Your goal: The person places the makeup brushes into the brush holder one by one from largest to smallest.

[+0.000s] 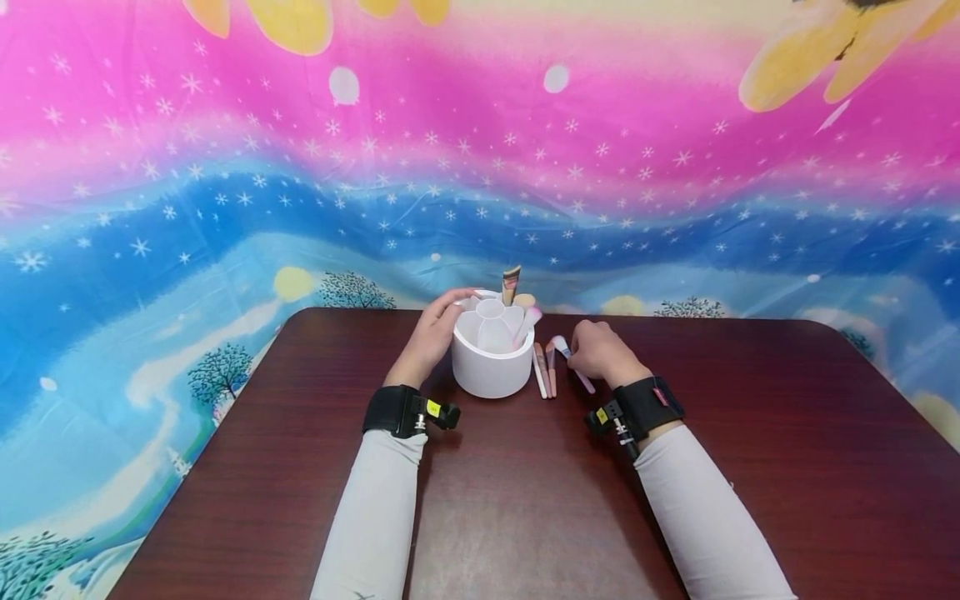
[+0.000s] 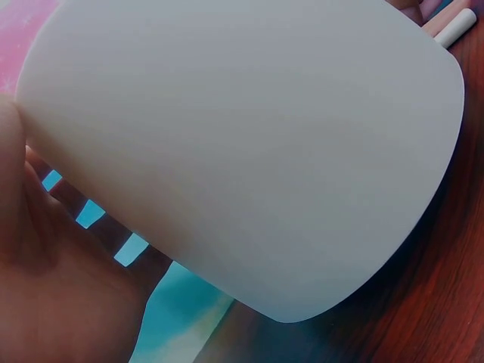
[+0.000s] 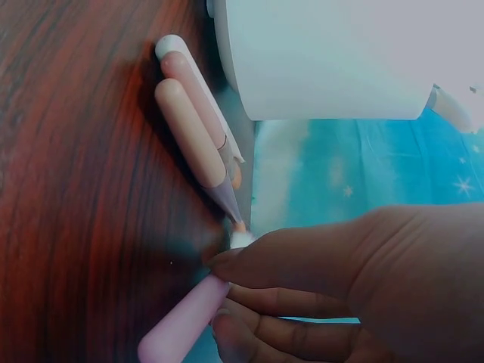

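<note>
A white round brush holder (image 1: 491, 377) with petal-shaped compartments stands near the far edge of the table. My left hand (image 1: 429, 340) grips its left side, thumb at the rim and fingers round the back; the left wrist view is filled by the holder's smooth wall (image 2: 249, 159). To the right of it, my right hand (image 1: 602, 352) pinches a makeup brush (image 3: 185, 321) with a lilac handle. That brush slants over the table, its white bristles (image 1: 561, 343) pointing toward the holder. A tan-topped brush (image 1: 511, 285) and a pink-tipped brush (image 1: 528, 323) stand in the holder.
Between holder and right hand several makeup brushes lie close together, among them a beige-handled brush (image 3: 189, 132) and a white-handled brush (image 1: 540, 379). The dark wooden table (image 1: 495, 517) ends just behind the holder at a patterned cloth backdrop (image 1: 480, 192).
</note>
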Demonstrator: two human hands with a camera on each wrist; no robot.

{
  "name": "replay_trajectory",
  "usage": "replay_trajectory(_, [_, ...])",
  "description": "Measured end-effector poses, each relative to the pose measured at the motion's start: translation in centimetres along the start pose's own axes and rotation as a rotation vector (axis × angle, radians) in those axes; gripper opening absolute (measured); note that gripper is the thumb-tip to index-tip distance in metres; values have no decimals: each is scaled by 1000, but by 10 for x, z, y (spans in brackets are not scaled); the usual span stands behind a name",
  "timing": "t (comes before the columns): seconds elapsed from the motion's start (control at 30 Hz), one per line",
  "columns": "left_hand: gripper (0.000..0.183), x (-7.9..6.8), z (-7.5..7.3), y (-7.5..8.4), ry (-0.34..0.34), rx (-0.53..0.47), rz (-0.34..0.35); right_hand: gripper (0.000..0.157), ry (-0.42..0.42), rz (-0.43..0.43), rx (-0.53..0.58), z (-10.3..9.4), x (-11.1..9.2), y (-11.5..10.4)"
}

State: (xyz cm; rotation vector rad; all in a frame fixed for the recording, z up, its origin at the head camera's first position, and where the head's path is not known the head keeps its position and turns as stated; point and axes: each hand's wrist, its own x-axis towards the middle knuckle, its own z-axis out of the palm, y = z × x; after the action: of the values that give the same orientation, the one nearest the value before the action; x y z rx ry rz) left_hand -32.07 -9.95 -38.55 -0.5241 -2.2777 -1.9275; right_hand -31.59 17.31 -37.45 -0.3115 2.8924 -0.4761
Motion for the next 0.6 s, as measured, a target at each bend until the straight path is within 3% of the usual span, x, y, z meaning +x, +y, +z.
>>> replay_trajectory(0.33, [31,0,-1,0,-6,11,-7,30,26,-2,27,-4,-4,0])
replay_trajectory(0.6, [29,2,0,1,-3,54,-5,36,143,-2,48,-8,-5,-4])
